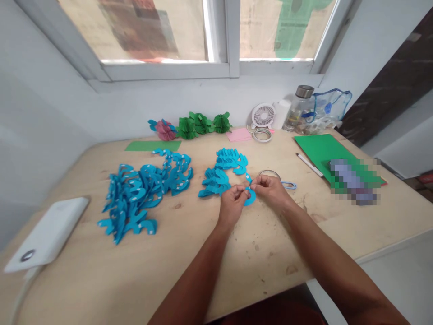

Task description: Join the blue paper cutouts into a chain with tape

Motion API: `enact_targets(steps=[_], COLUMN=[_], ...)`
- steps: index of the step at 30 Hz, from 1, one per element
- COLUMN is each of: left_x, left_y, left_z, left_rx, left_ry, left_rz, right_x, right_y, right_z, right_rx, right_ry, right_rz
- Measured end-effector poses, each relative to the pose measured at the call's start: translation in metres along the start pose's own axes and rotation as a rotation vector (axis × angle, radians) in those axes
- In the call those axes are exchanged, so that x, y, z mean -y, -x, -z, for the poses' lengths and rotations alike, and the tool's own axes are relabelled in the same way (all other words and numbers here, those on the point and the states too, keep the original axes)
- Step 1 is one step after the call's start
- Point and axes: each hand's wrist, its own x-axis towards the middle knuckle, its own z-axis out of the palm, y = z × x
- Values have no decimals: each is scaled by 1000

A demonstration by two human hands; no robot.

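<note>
My left hand [234, 201] is closed in a pinch on a curved blue paper piece [250, 199] over the middle of the table. Close against it, my right hand [269, 188] pinches the upper part of the same piece, near a small white patch. Just behind my hands lies a fanned row of blue paper arcs [231, 158], with a second stack of blue arcs [214, 180] beside my left hand. Further left is a large heap of joined blue paper arcs [131, 192] with small white squares on them. My fingertips partly hide the held piece.
Tape rolls [262, 135], a small fan [263, 116] and a glass bottle [297, 108] stand at the back. A blue-handled cutter [288, 185] lies right of my hands, near a pen [309, 164] and green sheets [324, 149]. Green paper ornaments [200, 123] line the wall. A white device [49, 232] lies left.
</note>
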Motion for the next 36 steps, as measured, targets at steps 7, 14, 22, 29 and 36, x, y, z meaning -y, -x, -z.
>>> enact_targets(steps=[7,14,22,29,36], left_x=[0,1,2,2,5], left_y=[-2,-2,-1,-1,-2], left_z=[1,1,1,1,1], left_rx=[-68,-64,-55,-80,-81], left_ry=[41,71,74,53,81], left_rz=[16,10,-15,-36,-33], right_x=[-1,-5,-6,-5,-7], right_y=[1,-1,-2,-1,-2], right_z=[-1,-1,-2,-3,-2], right_rx=[13,12,4,-21,-25], right_ry=[79,131,122,143,209], right_rz=[0,26,24,12,49])
